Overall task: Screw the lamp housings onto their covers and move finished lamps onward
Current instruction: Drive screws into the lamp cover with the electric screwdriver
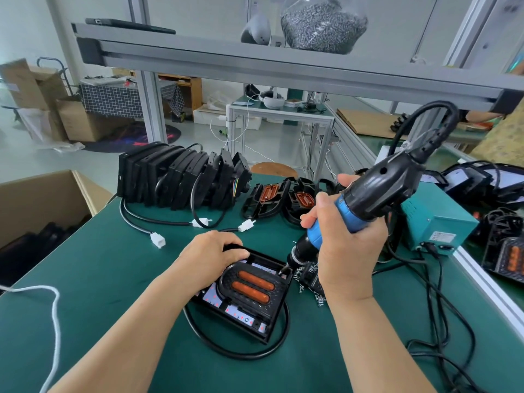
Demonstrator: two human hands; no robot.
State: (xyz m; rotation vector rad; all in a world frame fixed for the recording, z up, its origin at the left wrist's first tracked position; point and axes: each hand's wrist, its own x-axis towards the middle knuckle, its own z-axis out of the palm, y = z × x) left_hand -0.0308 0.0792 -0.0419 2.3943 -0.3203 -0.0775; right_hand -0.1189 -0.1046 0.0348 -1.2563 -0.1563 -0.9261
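- Right hand (347,251) grips the electric screwdriver (368,199), tilted so its bit meets the lamp (249,296) at the far right corner.
- Left hand (212,251) clasps the lamp's far edge, probably steadying it flat on the green mat (113,279) against torque.
- Loose screws (310,279) lie just beside the lamp, within easy reach.

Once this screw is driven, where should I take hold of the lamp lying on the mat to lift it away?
The lamp lies flat; its cable loops round the near side, and the electric screwdriver and loose screws crowd the right. So probably grip its black frame at the far-left edge, from the left and above, where the left hand holds it.
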